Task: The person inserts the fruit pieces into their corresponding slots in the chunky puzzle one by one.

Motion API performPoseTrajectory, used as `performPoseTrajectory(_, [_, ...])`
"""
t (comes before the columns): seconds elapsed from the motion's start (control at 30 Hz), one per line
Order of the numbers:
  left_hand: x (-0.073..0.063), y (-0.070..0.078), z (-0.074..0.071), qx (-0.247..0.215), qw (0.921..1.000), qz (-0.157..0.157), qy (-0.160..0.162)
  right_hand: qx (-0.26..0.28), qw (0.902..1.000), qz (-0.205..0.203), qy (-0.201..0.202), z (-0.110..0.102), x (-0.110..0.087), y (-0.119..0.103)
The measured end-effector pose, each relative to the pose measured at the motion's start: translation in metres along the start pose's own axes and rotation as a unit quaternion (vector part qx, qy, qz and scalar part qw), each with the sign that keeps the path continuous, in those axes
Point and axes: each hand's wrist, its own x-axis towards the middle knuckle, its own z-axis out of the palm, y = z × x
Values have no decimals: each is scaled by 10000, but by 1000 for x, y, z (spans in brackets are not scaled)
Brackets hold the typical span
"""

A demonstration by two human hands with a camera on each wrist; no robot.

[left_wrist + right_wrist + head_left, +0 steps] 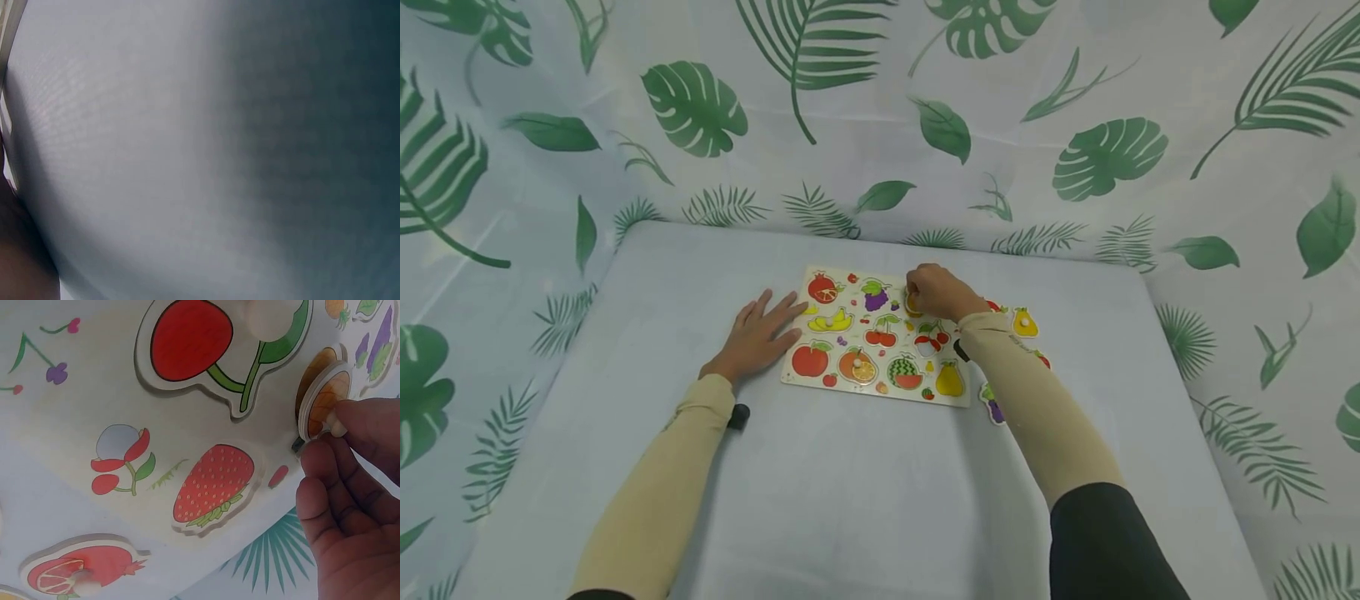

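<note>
A wooden fruit puzzle board lies on the white-covered table. My left hand is spread with straight fingers at the board's left edge. The left wrist view shows mostly blurred pale cloth. Near the board's top right, my right hand pinches the small knob of an orange, cross-hatched puzzle piece that looks like a pineapple. That piece stands tilted at its matching printed shape. In the right wrist view, a cherry piece with a knob and a strawberry shape are close by.
Right of the board lie loose pieces: a yellow pear, grapes, and red pieces partly hidden by my right forearm. A pomegranate piece shows low in the right wrist view. A leaf-printed cloth hangs behind the table.
</note>
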Motion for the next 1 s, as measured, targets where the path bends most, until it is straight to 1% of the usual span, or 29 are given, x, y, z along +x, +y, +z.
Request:
performPoseTrajectory(0.27, [2, -3, 3, -63, 10000, 31, 16, -8, 9996, 233, -154, 2, 0, -4])
performPoseTrajectory(0.47, [1, -4, 2, -57, 10000, 54, 34, -78, 9995, 220, -193, 4, -1, -5])
performPoseTrajectory(0.7, [2, -3, 2, -26, 10000, -10, 22, -92, 9993, 266, -229, 5, 0, -7])
performPoseTrajectory(1.0, [4, -5, 3, -26, 10000, 11, 40, -154, 9990, 330, -259, 4, -1, -10])
